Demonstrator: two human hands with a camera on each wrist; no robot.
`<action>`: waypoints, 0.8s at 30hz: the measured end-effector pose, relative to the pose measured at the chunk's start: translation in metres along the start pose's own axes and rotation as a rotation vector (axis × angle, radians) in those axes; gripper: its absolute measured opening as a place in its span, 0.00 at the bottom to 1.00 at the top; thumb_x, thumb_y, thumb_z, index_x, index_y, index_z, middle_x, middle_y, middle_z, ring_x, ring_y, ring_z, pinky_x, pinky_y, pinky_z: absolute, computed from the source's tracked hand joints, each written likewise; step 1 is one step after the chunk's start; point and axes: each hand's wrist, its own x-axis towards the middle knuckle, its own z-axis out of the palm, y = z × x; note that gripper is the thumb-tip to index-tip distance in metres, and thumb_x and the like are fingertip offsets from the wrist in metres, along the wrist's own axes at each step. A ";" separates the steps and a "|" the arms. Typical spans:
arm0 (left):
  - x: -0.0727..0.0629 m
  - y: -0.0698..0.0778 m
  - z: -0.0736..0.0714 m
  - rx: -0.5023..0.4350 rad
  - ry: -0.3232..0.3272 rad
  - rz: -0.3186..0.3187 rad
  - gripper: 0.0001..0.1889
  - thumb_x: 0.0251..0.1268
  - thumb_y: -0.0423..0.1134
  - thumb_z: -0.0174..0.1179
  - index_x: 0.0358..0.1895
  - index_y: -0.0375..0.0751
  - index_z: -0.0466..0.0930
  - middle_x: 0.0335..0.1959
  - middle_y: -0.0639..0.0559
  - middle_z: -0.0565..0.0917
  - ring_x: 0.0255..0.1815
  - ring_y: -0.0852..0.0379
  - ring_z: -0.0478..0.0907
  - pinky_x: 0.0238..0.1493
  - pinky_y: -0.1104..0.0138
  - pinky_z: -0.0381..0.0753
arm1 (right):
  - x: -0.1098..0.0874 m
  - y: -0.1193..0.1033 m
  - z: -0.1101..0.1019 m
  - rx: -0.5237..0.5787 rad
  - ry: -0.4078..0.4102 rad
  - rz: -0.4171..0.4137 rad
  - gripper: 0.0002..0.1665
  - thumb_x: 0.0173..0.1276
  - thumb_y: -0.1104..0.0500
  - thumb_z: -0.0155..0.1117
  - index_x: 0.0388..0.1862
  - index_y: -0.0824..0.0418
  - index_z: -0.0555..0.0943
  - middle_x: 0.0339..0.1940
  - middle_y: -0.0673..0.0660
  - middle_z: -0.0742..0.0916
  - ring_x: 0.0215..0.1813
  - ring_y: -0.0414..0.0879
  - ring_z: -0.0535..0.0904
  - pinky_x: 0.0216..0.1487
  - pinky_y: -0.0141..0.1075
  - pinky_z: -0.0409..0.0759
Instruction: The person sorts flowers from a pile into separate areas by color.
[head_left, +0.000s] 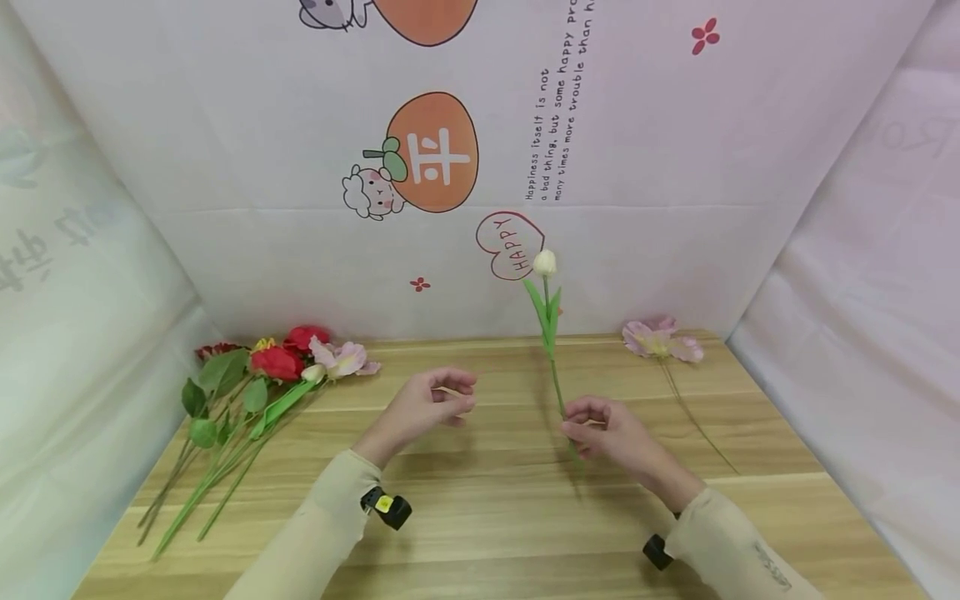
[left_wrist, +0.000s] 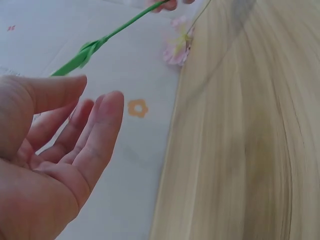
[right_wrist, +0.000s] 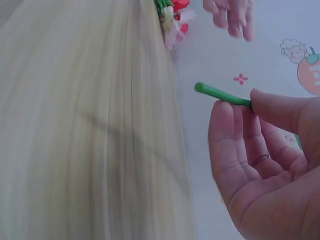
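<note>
Head view: white tulip (head_left: 551,329) stands near upright above the table (head_left: 495,533), low stem pinched between thumb and fingers of the right hand (head_left: 607,433). Left hand (head_left: 427,400) is left of the tulip, well apart; fingers loosely bent, thumb spread from fingertips. Table's back edge runs behind the tulip, meeting the back cloth (head_left: 300,250). Wood shows between both hands, also from tulip to pink flower (head_left: 660,340), which lies right of it near the back edge. Mixed flower bunch (head_left: 277,364) lies well left of the tulip, towards the side cloth (head_left: 75,333). Writing: heart print (head_left: 510,246) beside the bloom reads "HAPPY"; above the tulip, "Happiness itself is not a bad thing, but some happy pro…", "many times more trouble than h…", cut off; orange fruit print (head_left: 432,154) up left of it bears 平. Side cloth lettering is mirrored, faint.

Left wrist view: tulip's leaves pass behind the left thumb, bloom hidden; gap visible between thumb and fingertips. Table edge right of the tulip; lettering by the hand too blurred to read.

Right wrist view: tulip's cut stem end pokes out past pinching fingertips; table edge left of it.
</note>
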 end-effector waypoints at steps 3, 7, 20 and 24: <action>-0.006 -0.002 -0.013 -0.018 -0.012 -0.022 0.20 0.70 0.31 0.65 0.63 0.33 0.77 0.55 0.39 0.82 0.54 0.39 0.83 0.48 0.53 0.87 | -0.002 0.004 -0.008 -0.015 0.009 0.006 0.25 0.74 0.57 0.67 0.60 0.72 0.72 0.50 0.66 0.80 0.45 0.59 0.82 0.47 0.49 0.87; -0.015 -0.005 -0.031 -0.008 -0.004 -0.025 0.24 0.71 0.34 0.64 0.67 0.32 0.75 0.60 0.37 0.81 0.55 0.43 0.83 0.51 0.50 0.85 | -0.005 0.008 -0.020 -0.025 0.028 0.017 0.28 0.74 0.57 0.66 0.62 0.75 0.70 0.52 0.69 0.79 0.45 0.59 0.81 0.47 0.49 0.87; -0.053 -0.019 -0.082 0.024 0.123 -0.069 0.26 0.73 0.36 0.63 0.68 0.28 0.72 0.61 0.32 0.79 0.59 0.36 0.79 0.55 0.43 0.81 | -0.016 0.019 -0.049 -0.077 0.068 0.064 0.30 0.73 0.57 0.67 0.63 0.76 0.70 0.51 0.67 0.80 0.45 0.56 0.82 0.46 0.45 0.87; -0.067 -0.021 -0.094 0.051 0.142 -0.070 0.25 0.73 0.38 0.63 0.67 0.28 0.73 0.61 0.32 0.79 0.58 0.34 0.79 0.54 0.45 0.83 | -0.019 0.021 -0.053 -0.092 0.090 0.074 0.31 0.74 0.57 0.66 0.64 0.77 0.69 0.53 0.68 0.81 0.46 0.55 0.82 0.45 0.43 0.87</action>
